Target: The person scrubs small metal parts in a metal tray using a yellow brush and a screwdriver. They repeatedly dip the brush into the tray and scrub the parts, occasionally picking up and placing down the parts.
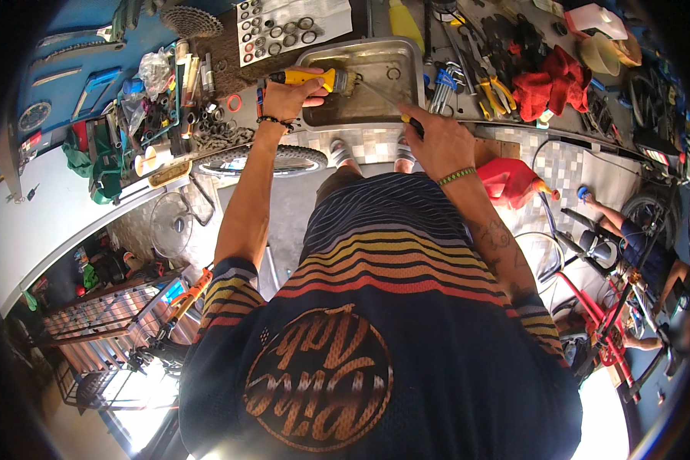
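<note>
My left hand point(290, 96) is closed around a yellow-and-black tool point(330, 80) over the left part of a shallow metal tray point(360, 123). Its blunt grey end looks like a brush head, though I cannot tell for certain. From the right, my right hand point(443, 142) grips the dark and yellow handle of a screwdriver-like tool point(387, 101). Its thin shaft slants up and left over the tray toward the yellow tool's grey end; contact between them is unclear. A small dark ring point(393, 73) lies in the tray.
A white sheet point(290, 31) with rings stands behind the tray. Right of it are blue hex keys point(446, 86), yellow-handled pliers point(498, 96) and a red cloth point(553, 83). A bicycle wheel point(264, 159) is below the bench edge. Another person point(644, 245) is beside a red bicycle frame point(590, 314).
</note>
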A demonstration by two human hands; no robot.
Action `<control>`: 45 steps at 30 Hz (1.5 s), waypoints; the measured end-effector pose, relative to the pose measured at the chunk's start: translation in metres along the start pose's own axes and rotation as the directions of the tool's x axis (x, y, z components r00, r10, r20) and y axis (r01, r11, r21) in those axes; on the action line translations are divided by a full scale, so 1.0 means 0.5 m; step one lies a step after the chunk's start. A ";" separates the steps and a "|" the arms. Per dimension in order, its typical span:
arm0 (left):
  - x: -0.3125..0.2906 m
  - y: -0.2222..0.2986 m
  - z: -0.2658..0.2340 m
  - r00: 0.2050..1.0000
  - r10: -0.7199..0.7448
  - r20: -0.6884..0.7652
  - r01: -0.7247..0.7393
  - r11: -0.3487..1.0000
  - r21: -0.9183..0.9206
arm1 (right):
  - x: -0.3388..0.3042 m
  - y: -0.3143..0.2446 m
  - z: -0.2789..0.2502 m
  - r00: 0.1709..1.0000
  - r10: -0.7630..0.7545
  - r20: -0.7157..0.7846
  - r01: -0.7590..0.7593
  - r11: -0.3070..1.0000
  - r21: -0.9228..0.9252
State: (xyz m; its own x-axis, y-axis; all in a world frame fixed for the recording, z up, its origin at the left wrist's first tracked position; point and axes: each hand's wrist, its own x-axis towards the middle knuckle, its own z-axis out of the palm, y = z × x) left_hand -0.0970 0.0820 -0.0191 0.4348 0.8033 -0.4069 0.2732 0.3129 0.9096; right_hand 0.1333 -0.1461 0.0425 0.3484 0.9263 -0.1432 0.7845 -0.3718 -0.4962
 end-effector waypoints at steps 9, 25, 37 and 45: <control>-0.037 0.040 0.093 0.966 0.224 -0.126 -0.123 0.833 0.540 | -0.004 -0.010 -0.012 0.995 -0.057 -0.076 0.049 0.993 -0.105; -0.023 0.000 0.031 0.987 -0.049 -0.155 0.042 0.998 -0.050 | 0.008 -0.005 -0.012 0.992 -0.070 -0.102 0.067 0.997 -0.034; -0.038 0.002 0.029 0.992 -0.003 -0.123 -0.007 0.997 -0.081 | 0.023 0.030 0.003 0.997 0.040 0.069 -0.050 0.988 0.144; -0.053 0.025 0.036 0.993 0.054 -0.105 -0.065 0.992 -0.105 | 0.006 0.041 0.013 0.991 0.097 0.087 -0.121 0.935 0.334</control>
State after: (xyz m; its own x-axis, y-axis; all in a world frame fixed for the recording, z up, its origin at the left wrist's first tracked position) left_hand -0.0896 0.0556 0.0017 0.3562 0.8679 -0.3461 0.1522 0.3116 0.9380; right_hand 0.1473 -0.1507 0.0265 0.3770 0.8875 -0.2651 0.5199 -0.4396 -0.7324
